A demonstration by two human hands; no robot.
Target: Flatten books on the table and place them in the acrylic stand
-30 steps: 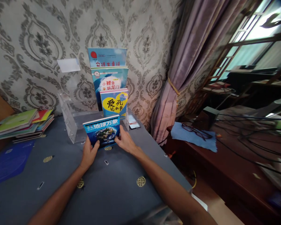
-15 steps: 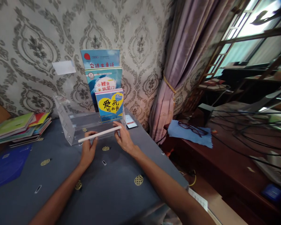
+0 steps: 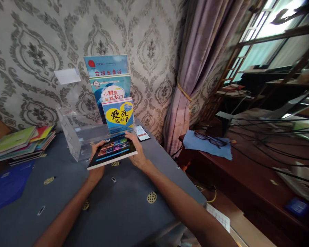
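Note:
Between both hands is a thin book (image 3: 114,150) with a dark cover of small coloured pictures, tilted so that this cover faces up. My left hand (image 3: 96,168) grips its left side, the fingers partly hidden beneath it. On the right edge, my right hand (image 3: 137,152) is closed with the thumb on top. Just behind stands a clear acrylic book rack (image 3: 73,144) with stepped tiers. Its right side bears a blue book with a yellow heart (image 3: 118,116), a teal book (image 3: 99,91) behind that, and a taller blue book (image 3: 105,62) at the back.
Stacked books (image 3: 18,144) and a blue folder (image 3: 11,185) lie at the left of the grey tablecloth (image 3: 123,216). A phone (image 3: 142,133) rests right of the rack. Glasses (image 3: 208,139) on a blue cloth (image 3: 190,144) and tangled cables (image 3: 267,137) occupy the brown desk at right.
The book in my hands has tipped from edge-on to showing its dark picture cover, its near edge now lower. Both hands still hold it. The view has shifted slightly.

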